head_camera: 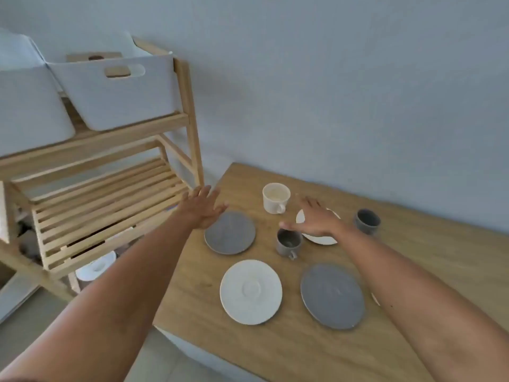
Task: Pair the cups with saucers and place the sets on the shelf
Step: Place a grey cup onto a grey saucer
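Note:
On the wooden table (413, 271) lie two grey saucers (230, 233) (332, 296) and two white saucers (251, 292) (322, 238). A white cup (276, 198) stands at the back. One grey cup (288, 243) stands in the middle, another grey cup (367, 221) at the right. My left hand (202, 206) hovers open, fingers spread, over the table's left edge beside the far grey saucer. My right hand (316, 219) is open above the far white saucer, covering part of it, close to the middle grey cup. Neither hand holds anything.
A slatted wooden shelf unit (110, 205) stands left of the table, with two white bins (118, 92) on its upper level. A white saucer-like dish (95, 267) shows below the slatted shelf. A pale wall runs behind the table.

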Available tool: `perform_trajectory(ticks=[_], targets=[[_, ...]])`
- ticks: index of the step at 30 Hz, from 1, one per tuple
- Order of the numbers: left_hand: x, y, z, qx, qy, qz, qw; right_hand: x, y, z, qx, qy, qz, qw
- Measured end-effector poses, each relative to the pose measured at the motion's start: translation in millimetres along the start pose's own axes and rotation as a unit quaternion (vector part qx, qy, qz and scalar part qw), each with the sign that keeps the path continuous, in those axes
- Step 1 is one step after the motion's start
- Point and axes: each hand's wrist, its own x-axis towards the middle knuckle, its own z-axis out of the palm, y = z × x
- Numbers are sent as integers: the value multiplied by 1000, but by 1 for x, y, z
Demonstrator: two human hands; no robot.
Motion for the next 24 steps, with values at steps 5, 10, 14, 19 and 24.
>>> perform_trajectory(ticks=[5,10,14,19,24], targets=[[-19,-10,48,-23,-40,-44,998,-7,3,35,1,-39,1,999],[-33,-18,85,-160,-19,-102,982,-5,9,56,60,-31,8,998],[-37,-14,106,-292,19,-119,949,-7,13,66,136,-11,22,990],[-41,-11,117,-388,40,-185,902,-13,14,72,216,25,23,976],[-48,-10,123,-418,84,-201,882,-8,-7,61,264,73,-15,962]])
